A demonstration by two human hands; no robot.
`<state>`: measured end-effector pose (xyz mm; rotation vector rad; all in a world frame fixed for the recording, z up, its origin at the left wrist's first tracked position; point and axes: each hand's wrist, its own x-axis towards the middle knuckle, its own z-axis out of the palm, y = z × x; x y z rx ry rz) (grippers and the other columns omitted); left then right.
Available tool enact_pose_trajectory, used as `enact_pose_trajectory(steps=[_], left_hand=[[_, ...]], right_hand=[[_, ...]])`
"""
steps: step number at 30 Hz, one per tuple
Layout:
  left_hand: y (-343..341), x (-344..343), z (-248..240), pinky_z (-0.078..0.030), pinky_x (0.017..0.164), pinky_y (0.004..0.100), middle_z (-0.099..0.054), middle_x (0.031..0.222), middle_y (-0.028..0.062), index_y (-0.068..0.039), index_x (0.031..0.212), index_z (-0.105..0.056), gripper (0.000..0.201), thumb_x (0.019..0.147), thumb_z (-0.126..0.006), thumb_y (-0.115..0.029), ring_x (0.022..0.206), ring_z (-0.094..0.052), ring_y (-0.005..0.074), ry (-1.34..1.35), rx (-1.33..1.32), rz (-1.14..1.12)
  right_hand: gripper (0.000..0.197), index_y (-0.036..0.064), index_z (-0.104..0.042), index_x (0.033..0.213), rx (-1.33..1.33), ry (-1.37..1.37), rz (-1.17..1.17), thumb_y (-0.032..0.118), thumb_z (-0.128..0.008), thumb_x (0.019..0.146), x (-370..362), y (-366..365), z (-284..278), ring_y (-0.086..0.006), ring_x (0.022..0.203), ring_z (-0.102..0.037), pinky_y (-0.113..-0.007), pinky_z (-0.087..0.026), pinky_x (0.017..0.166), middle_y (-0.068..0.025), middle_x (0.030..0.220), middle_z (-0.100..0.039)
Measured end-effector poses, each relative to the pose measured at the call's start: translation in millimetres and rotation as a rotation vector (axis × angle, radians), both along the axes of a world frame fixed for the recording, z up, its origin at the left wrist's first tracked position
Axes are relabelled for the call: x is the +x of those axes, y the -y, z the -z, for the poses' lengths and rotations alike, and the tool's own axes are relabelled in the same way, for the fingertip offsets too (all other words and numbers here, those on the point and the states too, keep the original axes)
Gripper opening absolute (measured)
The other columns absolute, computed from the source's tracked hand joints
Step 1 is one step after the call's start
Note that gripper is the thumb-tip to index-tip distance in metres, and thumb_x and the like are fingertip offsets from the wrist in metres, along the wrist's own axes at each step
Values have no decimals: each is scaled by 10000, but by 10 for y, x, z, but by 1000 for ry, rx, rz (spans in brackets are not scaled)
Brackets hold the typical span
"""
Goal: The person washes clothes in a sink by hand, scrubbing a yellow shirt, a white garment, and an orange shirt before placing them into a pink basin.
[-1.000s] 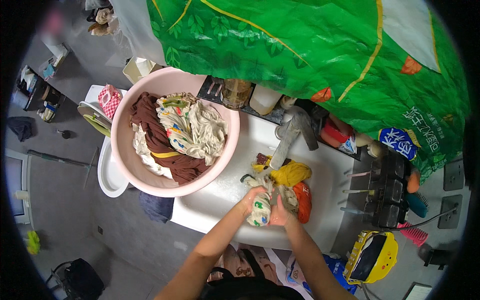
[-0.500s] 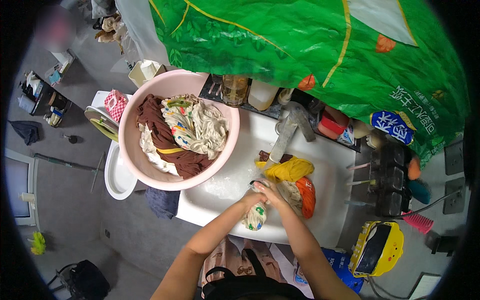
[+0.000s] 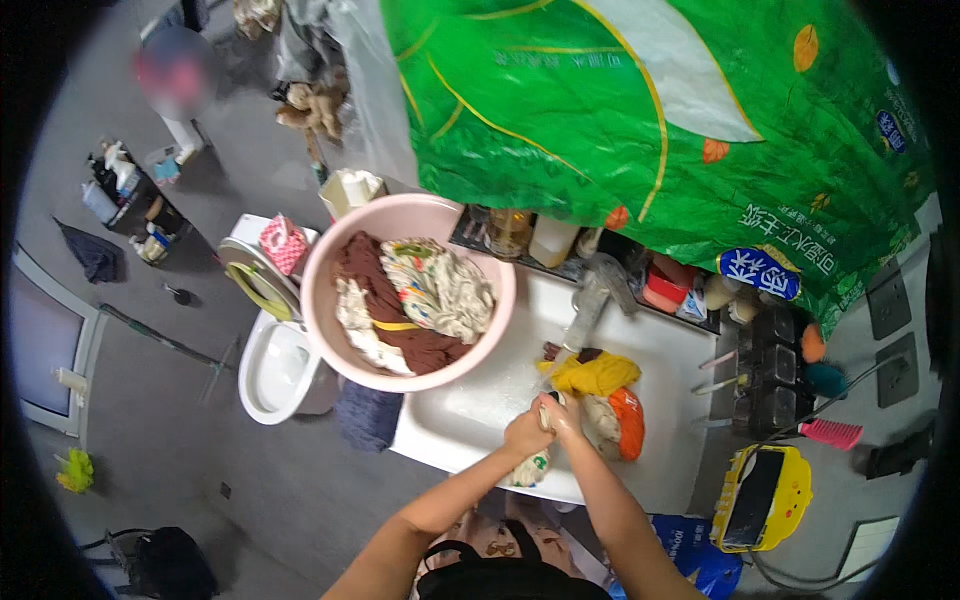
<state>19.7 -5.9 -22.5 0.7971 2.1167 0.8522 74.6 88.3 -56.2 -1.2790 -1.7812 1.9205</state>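
At the near side of the white sink, both hands grip a wet white cloth with coloured patches. My left hand is closed round it, and my right hand presses against the left from the other side. Most of the held part is hidden by my fingers; a patterned end hangs below them. Just beyond my hands stands the tap, with what looks like water below its spout. To the right in the sink lie a yellow cloth, an orange cloth and a cream cloth.
A pink basin of brown and white clothes rests over the sink's left end. Bottles line the back ledge. A green plastic sheet hangs behind. On the right are black wall holders and a yellow phone case. A toilet stands left.
My view has shifted, so the basin and sink appear lower and farther right. My hands have closed more tightly together round the patterned cloth, and less of it shows below them.
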Motion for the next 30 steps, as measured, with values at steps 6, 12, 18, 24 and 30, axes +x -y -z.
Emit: enact_pose_trajectory(steps=[6, 12, 18, 24, 30], left_hand=[[650, -449, -649, -408, 793, 263, -529, 1014, 84, -20, 1240, -320, 681, 653, -658, -87, 905, -511, 149, 477, 666, -389], [943, -1533, -1310, -267, 958, 343, -333, 1235, 231, 30, 1278, -215, 720, 736, -611, -229, 1140, -351, 286, -277, 823, -778], [1171, -1709, -1085, -140, 1004, 428, -181, 1315, 287, -60, 1299, -260, 654, 720, -553, -136, 1226, -175, 406, -588, 375, -659], [837, -824, -909, -355, 845, 354, -491, 1062, 155, -23, 857, -583, 212, 674, -490, 33, 992, -448, 292, -605, 706, -287], [472, -197, -173, -403, 752, 314, -546, 988, 103, -85, 821, -617, 214, 676, -495, 13, 911, -504, 238, -140, 482, -132]], right_hand=[[705, 106, -272, 1284, -620, -294, 192, 606, -346, 792, 24, 99, -264, -231, 1142, -365, -381, -275, 946, -76, 1266, -368], [469, 104, -374, 1184, -741, -222, 177, 390, -449, 820, 157, 91, 241, -242, 1076, -432, -374, -351, 881, -96, 1194, -444], [226, 80, -518, 975, -432, 28, 310, 213, -510, 792, 344, 78, 537, -204, 841, -549, -321, -433, 716, -83, 939, -580], [272, 65, -550, 960, 744, 327, 229, 83, -556, 688, 701, -416, 622, -324, 829, -523, -344, -425, 727, -108, 894, -564], [394, 99, -516, 1030, 1165, 617, -192, 148, -631, 657, 417, -920, 189, -274, 1038, -389, -361, -347, 837, -58, 1081, -480]])
